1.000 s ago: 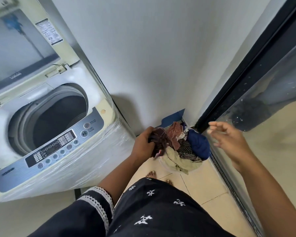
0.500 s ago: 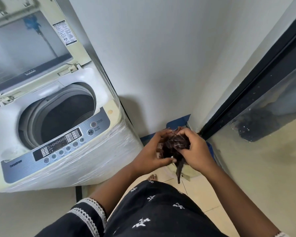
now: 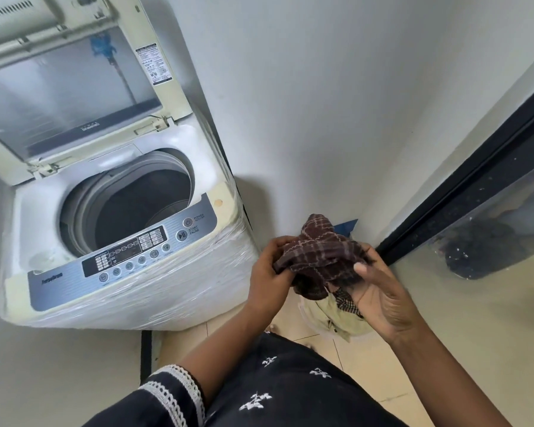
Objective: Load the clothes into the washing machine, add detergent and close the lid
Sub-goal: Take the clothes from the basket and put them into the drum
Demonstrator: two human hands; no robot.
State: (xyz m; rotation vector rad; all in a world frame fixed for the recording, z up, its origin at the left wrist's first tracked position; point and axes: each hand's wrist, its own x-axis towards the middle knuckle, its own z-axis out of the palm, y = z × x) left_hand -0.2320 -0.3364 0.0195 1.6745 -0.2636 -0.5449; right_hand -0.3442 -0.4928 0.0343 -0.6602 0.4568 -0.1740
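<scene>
A top-loading washing machine stands at the left with its lid raised and the dark drum open. To its right I hold a dark brown checked cloth in both hands. My left hand grips its left end, and my right hand holds the right end from below. Under the cloth lies a pile of clothes on the floor, mostly hidden by my hands.
A white wall runs behind the machine. A black-framed glass door stands at the right. A blue object peeks out at the wall's foot. Pale floor tiles lie below, and my dark patterned dress fills the bottom.
My left hand took the brown cloth from the pile, my right hand joined it, and both lifted and spread it. The view shifted so the machine sits further right.
</scene>
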